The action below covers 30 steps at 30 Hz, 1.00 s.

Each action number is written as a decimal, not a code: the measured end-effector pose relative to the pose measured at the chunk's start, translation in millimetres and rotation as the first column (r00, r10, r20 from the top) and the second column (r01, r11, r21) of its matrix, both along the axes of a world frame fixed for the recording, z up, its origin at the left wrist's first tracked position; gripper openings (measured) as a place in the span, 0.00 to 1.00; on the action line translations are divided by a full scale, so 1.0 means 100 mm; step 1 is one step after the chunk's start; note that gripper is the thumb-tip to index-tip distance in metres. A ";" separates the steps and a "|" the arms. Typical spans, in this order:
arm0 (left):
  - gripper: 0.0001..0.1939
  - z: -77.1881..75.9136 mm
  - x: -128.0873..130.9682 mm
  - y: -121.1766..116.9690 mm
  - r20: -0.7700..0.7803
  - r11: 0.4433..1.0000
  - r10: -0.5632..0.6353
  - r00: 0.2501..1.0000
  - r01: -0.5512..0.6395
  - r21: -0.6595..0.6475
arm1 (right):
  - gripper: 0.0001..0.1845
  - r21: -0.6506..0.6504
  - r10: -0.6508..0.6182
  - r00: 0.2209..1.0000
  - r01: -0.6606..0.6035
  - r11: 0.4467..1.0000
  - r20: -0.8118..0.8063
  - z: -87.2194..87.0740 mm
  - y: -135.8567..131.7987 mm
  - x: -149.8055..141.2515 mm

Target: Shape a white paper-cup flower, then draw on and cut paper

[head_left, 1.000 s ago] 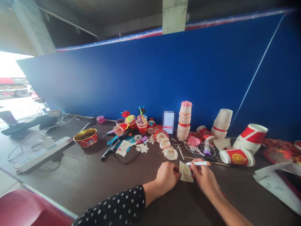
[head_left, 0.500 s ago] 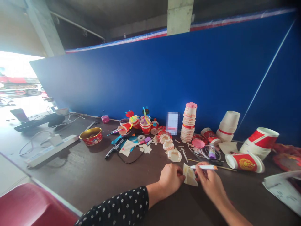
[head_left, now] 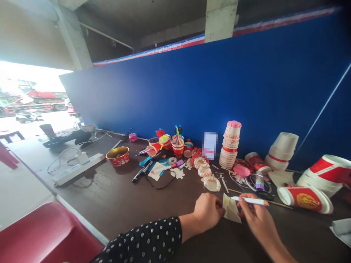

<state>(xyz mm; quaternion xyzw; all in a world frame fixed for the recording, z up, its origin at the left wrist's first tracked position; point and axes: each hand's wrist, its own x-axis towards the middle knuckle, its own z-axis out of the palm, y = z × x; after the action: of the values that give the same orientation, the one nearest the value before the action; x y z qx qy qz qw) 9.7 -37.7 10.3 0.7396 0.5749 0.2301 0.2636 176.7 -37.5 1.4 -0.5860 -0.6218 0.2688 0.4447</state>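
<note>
A small cream piece of paper (head_left: 231, 210) with yellowish marks lies between my hands near the front of the dark table. My left hand (head_left: 208, 212) is closed at the paper's left edge, its fingertips pinching or pressing that edge. In my right hand (head_left: 253, 213) is a white marker pen (head_left: 253, 200) with an orange end, gripped between thumb and fingers. The pen's tip points left, at the upper part of the paper. Just beyond the paper is a cut cream paper ring (head_left: 212, 183), with thin paper scraps around it.
Stacked paper cups (head_left: 229, 146) stand at the back, with a lying red-and-white cup (head_left: 305, 199) at the right. Decorated cups (head_left: 177, 147) and markers sit mid-table. A gold-lined bowl (head_left: 117, 157) and a power strip (head_left: 79, 170) are to the left, a red chair (head_left: 49, 233) nearer.
The view has swung left, so everything appears shifted to the right. My hands keep the same hold on the paper and the marker pen, whose tip stays over the paper's upper part.
</note>
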 end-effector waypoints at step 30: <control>0.08 -0.05 0.01 0.02 0.098 0.999 0.025 0.995 -0.028 0.035 | 0.12 0.091 -0.040 0.982 0.057 0.994 -0.185 -0.01 -0.06 -0.03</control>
<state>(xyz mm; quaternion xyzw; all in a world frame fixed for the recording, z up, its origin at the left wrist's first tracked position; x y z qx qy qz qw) 10.5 -36.0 5.8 0.7245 0.5669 0.2796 0.2747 173.6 -43.5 0.7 -0.5518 -0.5759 0.2806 0.5340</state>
